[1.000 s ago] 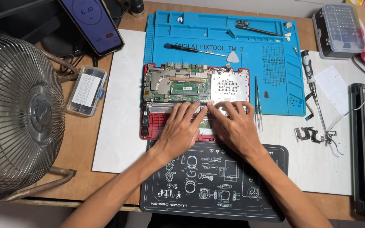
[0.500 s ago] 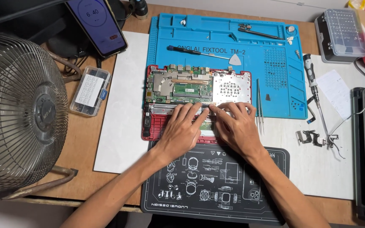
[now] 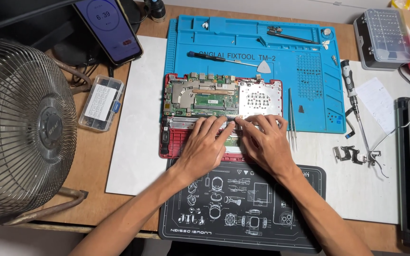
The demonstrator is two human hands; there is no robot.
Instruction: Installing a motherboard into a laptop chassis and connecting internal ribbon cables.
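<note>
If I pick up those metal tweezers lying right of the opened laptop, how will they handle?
The tweezers look thin and long, so probably light and slightly springy. They lie flat across the blue mat edge, so they likely won't roll. The fine tips may snag or bend if pushed against the red laptop.

One head-worn camera looks steeply down, fairly near, over the workbench (image 3: 138,142).

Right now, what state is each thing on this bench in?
Laptop: opened, board exposed.
Left hand: flat, fingertips pressing on laptop.
Right hand: flat, fingertips pressing on laptop.
Phone: screen lit, propped.
Fan: motion cannot tell.
Bit case: lid shut.
Screwdriver: lying unused.
</note>
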